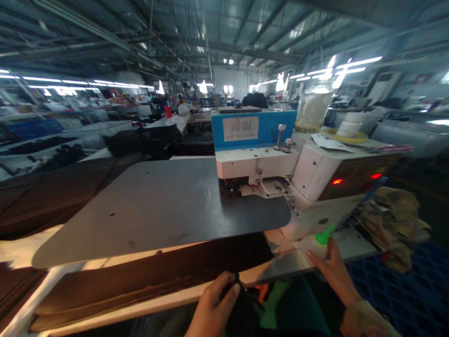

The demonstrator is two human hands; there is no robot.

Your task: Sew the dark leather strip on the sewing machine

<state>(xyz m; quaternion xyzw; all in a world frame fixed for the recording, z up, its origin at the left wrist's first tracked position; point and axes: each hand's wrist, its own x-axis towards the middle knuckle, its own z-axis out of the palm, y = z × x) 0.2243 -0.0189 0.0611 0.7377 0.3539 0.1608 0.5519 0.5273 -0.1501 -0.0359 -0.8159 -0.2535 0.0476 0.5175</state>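
My left hand [218, 303] is in front of the table's near edge, thumb and forefinger pinched on a small black piece [237, 278]. Dark shapes below hide how far that piece extends. To the right, my right hand [332, 270] has its thumb and fingers around a white squeeze bottle [313, 244] with a green nozzle cap [323, 236]. The bottle is on the table beside the base of a white and blue sewing machine [257, 161]. A stack of dark fabric pieces [154, 267] lies between the grey metal plate [168, 201] and the near edge.
A control box [351, 175] with red digits carries a clear jar [313, 108], a white spool [349, 125] and papers. At the right hangs a patterned cloth [394, 217]. More dark fabric stacks [143, 139] stand behind the plate, and brown fabric [52, 187] at the left.
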